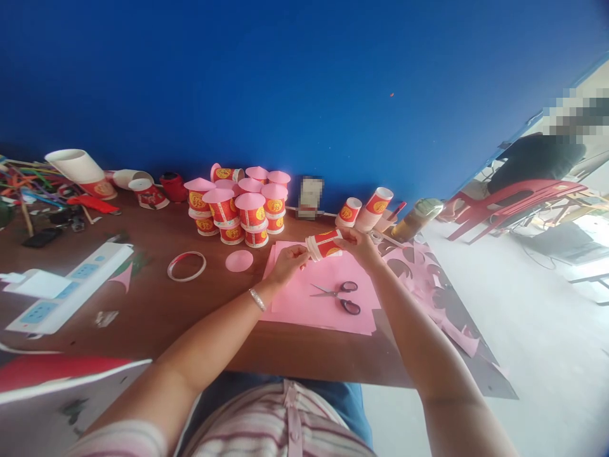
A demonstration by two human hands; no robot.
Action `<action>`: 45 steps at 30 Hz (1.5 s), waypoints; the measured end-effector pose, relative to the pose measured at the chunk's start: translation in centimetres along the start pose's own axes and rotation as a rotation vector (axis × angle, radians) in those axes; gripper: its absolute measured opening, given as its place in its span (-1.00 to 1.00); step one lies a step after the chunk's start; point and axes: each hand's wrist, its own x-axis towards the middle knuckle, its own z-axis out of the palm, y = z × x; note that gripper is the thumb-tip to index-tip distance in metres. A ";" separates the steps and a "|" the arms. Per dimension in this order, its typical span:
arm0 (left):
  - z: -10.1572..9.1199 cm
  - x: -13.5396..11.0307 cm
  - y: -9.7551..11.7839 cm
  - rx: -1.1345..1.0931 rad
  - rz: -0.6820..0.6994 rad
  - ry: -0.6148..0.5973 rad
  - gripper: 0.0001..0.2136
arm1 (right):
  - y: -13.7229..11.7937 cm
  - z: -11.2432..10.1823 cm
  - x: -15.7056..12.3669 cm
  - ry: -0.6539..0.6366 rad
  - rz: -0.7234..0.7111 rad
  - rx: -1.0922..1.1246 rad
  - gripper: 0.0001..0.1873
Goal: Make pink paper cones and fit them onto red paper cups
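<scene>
Red and gold paper cup (324, 244) lies on its side in the air at the centre of the frame, held between both hands just above a stack of pink paper (304, 304). The right hand (359, 244) has its fingers closed around the cup's base end. The left hand (288, 260) pinches at the white rim with thumb and fingertips together. Scissors (340, 297) with dark handles rest on the pink paper just below the cup, blades slightly apart. A pink disc (238, 261) lies on the brown table (190, 317) left of the paper, with a tape ring (169, 269) further left. Above them stands a cluster of capped cups (242, 209); a white power strip (71, 289) lies at lower left.
</scene>
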 end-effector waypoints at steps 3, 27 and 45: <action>-0.2 0.1 -0.1 -0.059 0.029 0.091 -0.77 | -0.3 -1.1 -0.3 0.141 -0.026 0.041 -0.23; -0.7 0.9 -0.1 -0.494 -0.063 0.088 -0.67 | -5.4 -4.3 9.4 0.359 -0.190 -1.062 -0.57; -0.6 0.7 0.3 -0.574 -0.106 0.008 -0.71 | 0.9 0.4 3.3 0.145 -0.218 -0.119 -0.26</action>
